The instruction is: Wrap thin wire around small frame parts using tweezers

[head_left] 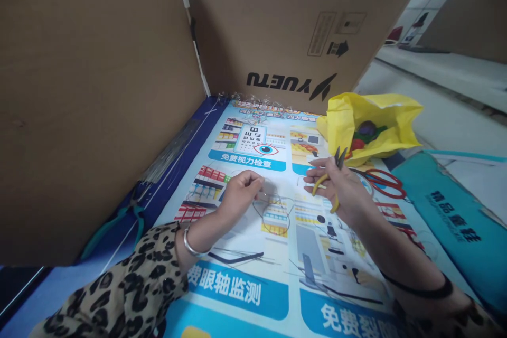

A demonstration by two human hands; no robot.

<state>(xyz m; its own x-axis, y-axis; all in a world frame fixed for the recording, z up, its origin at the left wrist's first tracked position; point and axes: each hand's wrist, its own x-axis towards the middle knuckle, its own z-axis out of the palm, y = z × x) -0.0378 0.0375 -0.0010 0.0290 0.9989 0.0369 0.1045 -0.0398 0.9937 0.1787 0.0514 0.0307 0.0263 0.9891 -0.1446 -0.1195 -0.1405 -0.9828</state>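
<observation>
My left hand [242, 193] is closed in a pinch on a thin wire [273, 229], which bends into a loop below the fingertips, over the printed sheet [273, 285]. To the right, my right hand [348, 193] holds small pliers with yellow handles [320, 185]. Their dark jaws point up past the thumb, and the fingers are partly stretched beside the handles. Red-handled scissors [386, 184] lie just behind my right hand. Loose dark wires [237, 259] rest on the sheet nearer to me.
Cardboard walls [257, 26] stand at the left and back. Teal-handled pliers [134, 211] lie by a bundle of straight wires [170, 156] at left. Small twisted wire pieces [261, 108] sit at the back. A yellow bag [340, 121] and a teal package [447, 216] are at right.
</observation>
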